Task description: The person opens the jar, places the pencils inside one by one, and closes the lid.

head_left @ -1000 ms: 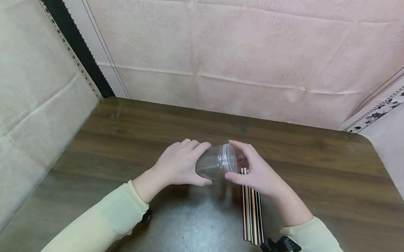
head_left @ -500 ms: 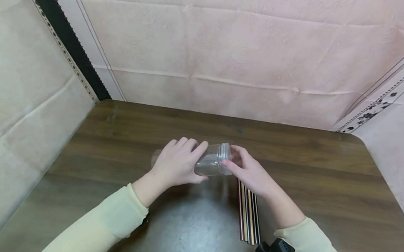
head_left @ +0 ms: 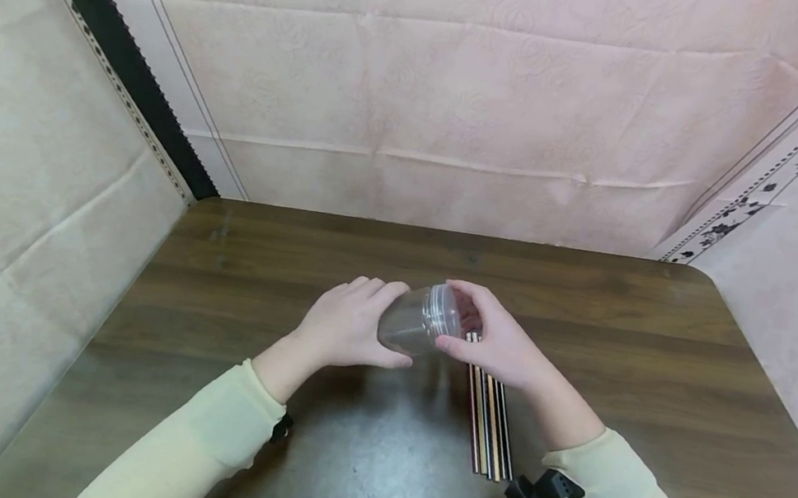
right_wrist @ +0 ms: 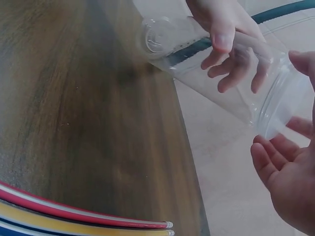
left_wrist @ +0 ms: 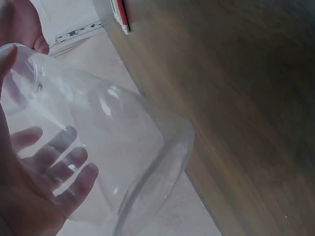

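The jar [head_left: 405,323] filled the gap between the left hand [head_left: 344,327] and the right hand [head_left: 496,340], blocking any straight way across. The sticks [head_left: 489,426] ran from beneath the right hand toward the person, an obstacle to a low pass there. Between the sticks and the left sleeve [head_left: 197,436], the table [head_left: 371,478] left a wide lane; beyond the hands, more room stretched to the cloth wall [head_left: 461,107].

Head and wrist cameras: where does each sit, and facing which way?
Head: on the head, facing forward and down at the table; left hand, right hand, sleeves show.
Left wrist: on that wrist, facing the clear jar; both hands show.
Right wrist: likewise, facing jar and pencil-like sticks; both hands show.
All share jar and sticks.
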Action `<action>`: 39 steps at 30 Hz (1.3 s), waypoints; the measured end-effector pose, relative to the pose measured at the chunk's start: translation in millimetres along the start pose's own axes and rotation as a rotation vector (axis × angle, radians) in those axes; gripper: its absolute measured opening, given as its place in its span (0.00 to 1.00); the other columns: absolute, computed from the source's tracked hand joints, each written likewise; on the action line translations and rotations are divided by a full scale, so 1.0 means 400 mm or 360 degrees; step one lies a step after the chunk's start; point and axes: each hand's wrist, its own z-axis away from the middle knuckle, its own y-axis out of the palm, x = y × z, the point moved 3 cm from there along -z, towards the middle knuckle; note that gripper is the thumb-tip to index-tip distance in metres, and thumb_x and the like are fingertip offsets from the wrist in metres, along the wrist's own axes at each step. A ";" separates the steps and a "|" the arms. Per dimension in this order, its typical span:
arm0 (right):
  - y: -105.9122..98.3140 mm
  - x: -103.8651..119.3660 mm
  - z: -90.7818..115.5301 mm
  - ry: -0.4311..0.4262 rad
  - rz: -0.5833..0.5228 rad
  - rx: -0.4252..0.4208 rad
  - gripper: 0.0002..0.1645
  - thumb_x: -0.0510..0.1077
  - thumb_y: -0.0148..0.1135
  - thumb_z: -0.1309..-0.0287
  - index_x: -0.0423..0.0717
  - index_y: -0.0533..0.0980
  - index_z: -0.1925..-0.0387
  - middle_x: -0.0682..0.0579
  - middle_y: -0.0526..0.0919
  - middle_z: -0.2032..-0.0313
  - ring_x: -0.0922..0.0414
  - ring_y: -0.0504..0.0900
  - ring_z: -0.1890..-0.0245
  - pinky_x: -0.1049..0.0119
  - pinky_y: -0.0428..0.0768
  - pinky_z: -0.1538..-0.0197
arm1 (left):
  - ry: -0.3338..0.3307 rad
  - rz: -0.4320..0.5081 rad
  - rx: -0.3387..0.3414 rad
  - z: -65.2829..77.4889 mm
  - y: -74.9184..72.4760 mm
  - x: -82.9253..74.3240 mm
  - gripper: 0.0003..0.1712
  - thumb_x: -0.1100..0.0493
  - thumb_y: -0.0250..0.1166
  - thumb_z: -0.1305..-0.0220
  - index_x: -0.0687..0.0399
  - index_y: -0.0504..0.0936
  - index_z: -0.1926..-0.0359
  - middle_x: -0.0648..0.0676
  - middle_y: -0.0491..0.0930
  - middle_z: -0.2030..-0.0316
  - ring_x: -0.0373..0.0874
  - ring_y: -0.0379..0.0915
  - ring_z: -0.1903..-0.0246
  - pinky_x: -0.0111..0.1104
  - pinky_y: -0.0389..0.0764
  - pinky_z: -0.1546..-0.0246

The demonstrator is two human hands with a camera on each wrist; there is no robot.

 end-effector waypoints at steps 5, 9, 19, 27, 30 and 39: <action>-0.007 0.004 0.005 -0.0101 0.0016 -0.0016 0.44 0.38 0.69 0.52 0.39 0.58 0.35 0.44 0.69 0.48 0.51 0.74 0.55 0.54 0.74 0.51 | -0.0074 0.0170 0.0105 0.000 -0.001 0.006 0.49 0.25 0.67 0.66 0.42 0.69 0.44 0.43 0.75 0.64 0.38 0.67 0.65 0.33 0.72 0.69; -0.018 0.008 0.012 -0.0144 0.0066 -0.0082 0.46 0.38 0.70 0.53 0.41 0.58 0.34 0.46 0.68 0.47 0.52 0.72 0.54 0.55 0.73 0.50 | -0.0162 0.0291 0.0134 0.001 0.002 0.018 0.49 0.26 0.68 0.66 0.42 0.68 0.42 0.41 0.74 0.61 0.37 0.68 0.62 0.35 0.74 0.67; -0.029 0.015 0.037 -0.0215 0.0314 -0.0177 0.50 0.44 0.76 0.64 0.38 0.64 0.37 0.45 0.68 0.47 0.55 0.69 0.54 0.61 0.70 0.51 | -0.0381 0.0693 0.0042 -0.001 0.018 0.066 0.51 0.34 0.71 0.60 0.47 0.61 0.37 0.51 0.72 0.48 0.46 0.69 0.48 0.47 0.72 0.51; -0.008 0.029 0.058 -0.0207 0.0514 -0.0061 0.51 0.54 0.77 0.67 0.41 0.67 0.38 0.49 0.69 0.48 0.55 0.69 0.52 0.57 0.72 0.52 | -0.0478 0.1024 -0.0072 0.005 0.036 0.096 0.50 0.43 0.74 0.56 0.49 0.57 0.36 0.55 0.71 0.46 0.49 0.69 0.47 0.47 0.68 0.48; 0.012 0.027 0.070 -0.0255 0.0564 -0.0007 0.52 0.56 0.77 0.68 0.42 0.68 0.40 0.50 0.69 0.48 0.56 0.67 0.49 0.56 0.73 0.51 | -0.0519 0.1071 -0.0133 0.005 0.040 0.105 0.50 0.44 0.74 0.56 0.48 0.56 0.36 0.56 0.72 0.46 0.50 0.70 0.47 0.48 0.68 0.48; 0.129 0.012 0.129 -0.0508 0.0759 0.0137 0.53 0.63 0.77 0.73 0.41 0.71 0.44 0.52 0.69 0.51 0.56 0.66 0.51 0.62 0.73 0.52 | -0.0453 0.1181 -0.0206 0.003 0.058 0.114 0.47 0.49 0.74 0.54 0.49 0.55 0.38 0.48 0.74 0.46 0.46 0.70 0.48 0.47 0.66 0.46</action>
